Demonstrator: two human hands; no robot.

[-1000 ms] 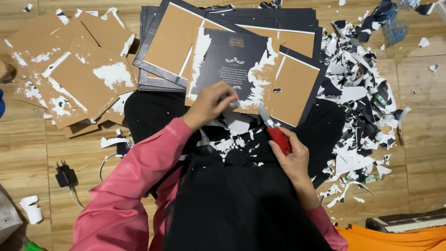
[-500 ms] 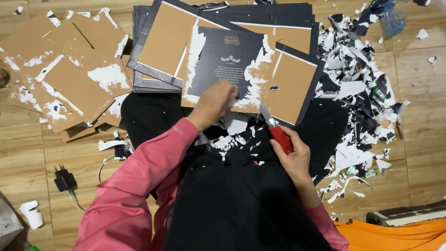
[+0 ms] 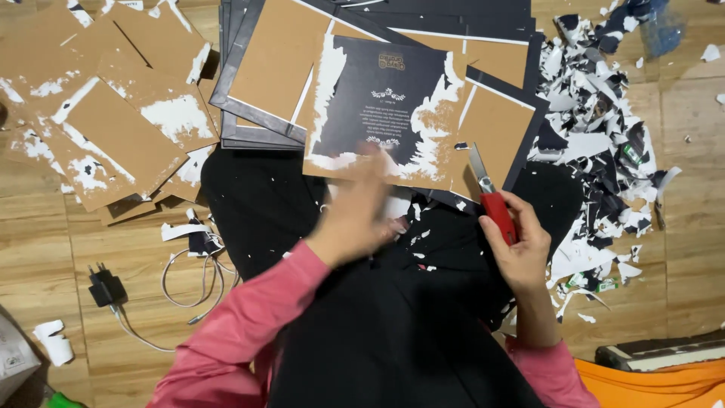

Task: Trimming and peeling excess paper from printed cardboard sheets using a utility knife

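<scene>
I sit on a wooden floor with a black cloth over my lap. My right hand [image 3: 518, 245] grips a red-handled utility knife [image 3: 492, 202], its blade pointing up at a cardboard panel. That brown panel [image 3: 393, 113] still carries a torn black printed sheet in its middle and rests on my knees. My left hand [image 3: 361, 208] is blurred with motion at the panel's near edge, among white paper shreds; whether it holds a scrap is unclear.
A stack of dark-edged boards [image 3: 264, 83] lies behind the panel. Stripped brown boards [image 3: 106, 128] are piled at the left. A heap of torn black and white paper [image 3: 604, 143] covers the floor at the right. A charger with white cable [image 3: 113, 291] lies at lower left.
My left hand has slid down and to the left along the panel's near edge and is now blurred. The right hand and knife have stayed in place.
</scene>
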